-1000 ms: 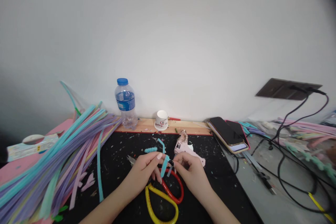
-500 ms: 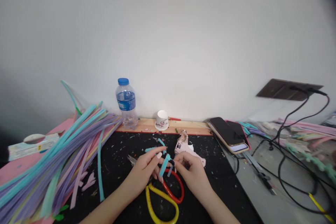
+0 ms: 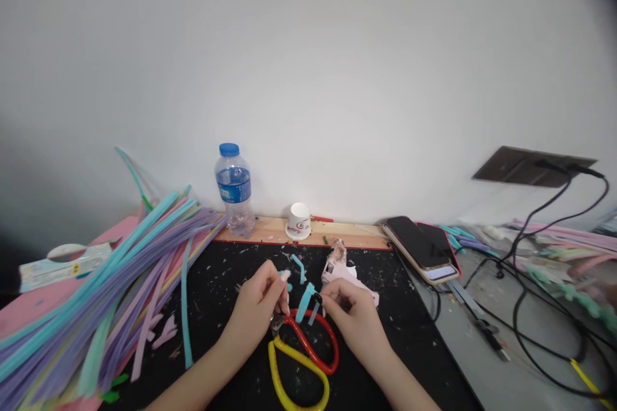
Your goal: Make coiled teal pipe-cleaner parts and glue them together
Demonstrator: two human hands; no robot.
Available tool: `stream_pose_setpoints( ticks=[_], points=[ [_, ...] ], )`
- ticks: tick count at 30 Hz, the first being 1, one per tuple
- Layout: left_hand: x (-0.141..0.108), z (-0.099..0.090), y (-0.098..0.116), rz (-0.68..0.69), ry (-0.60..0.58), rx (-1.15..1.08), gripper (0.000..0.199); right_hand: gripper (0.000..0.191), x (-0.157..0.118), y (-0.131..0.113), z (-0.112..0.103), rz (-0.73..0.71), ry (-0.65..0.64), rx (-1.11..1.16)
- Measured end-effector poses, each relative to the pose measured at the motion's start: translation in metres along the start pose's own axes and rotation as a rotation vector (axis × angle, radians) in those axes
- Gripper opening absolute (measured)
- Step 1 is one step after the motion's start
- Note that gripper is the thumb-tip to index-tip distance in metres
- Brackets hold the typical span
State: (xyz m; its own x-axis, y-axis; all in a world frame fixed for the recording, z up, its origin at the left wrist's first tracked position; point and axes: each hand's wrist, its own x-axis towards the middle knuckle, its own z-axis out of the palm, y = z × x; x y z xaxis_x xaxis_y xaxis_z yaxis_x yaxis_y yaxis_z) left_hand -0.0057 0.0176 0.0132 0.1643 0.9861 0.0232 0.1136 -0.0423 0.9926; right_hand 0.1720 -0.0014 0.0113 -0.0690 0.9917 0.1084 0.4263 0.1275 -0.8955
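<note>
My right hand is closed in a pinch on a small black part, to which a short turquoise pipe cleaner piece is joined. Left of it, my left hand has thumb and fingers pressed together; whatever lies between them is hidden. Beneath the hands lie scissors with one red and one yellow handle, their blades mostly covered by my left hand. A bent turquoise pipe cleaner rests on the black mat. Behind my right hand lies a pale pink glue gun with a stained nozzle.
Many pastel pipe cleaners spread over the left side. At the back stand a water bottle and a paper cup. Phones lie to the right, near black cables running from the wall socket.
My left hand has drawn back leftward from the turquoise piece, its fingers closing into a pinch. The right hand keeps its hold in nearly the same place.
</note>
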Motion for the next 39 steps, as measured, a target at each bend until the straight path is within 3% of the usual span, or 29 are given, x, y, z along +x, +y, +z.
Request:
stream_pose_setpoints(
  ticks=[8,14,24,29,32,39],
  points=[
    [-0.002,-0.002,-0.002,0.065,-0.034,0.241,0.042,0.014,-0.001,-0.003,0.000,-0.019,0.018,-0.008],
    [0.000,-0.001,-0.003,0.123,-0.020,0.295,0.020,0.014,0.000,-0.003,0.000,-0.022,0.032,-0.010],
    [-0.005,-0.003,0.003,0.205,-0.090,0.490,0.041,0.014,-0.001,-0.001,0.000,-0.015,0.027,0.001],
    [-0.007,-0.001,0.000,0.275,-0.058,0.579,0.012,0.013,0.000,-0.001,0.000,-0.003,0.034,-0.008],
    [-0.009,0.001,-0.007,0.315,-0.108,0.631,0.031,0.012,-0.002,-0.004,0.003,0.003,0.025,0.007],
    [-0.011,0.004,-0.024,0.462,-0.076,0.748,0.029,0.009,-0.006,-0.005,0.009,-0.020,-0.018,0.067]
  ],
)
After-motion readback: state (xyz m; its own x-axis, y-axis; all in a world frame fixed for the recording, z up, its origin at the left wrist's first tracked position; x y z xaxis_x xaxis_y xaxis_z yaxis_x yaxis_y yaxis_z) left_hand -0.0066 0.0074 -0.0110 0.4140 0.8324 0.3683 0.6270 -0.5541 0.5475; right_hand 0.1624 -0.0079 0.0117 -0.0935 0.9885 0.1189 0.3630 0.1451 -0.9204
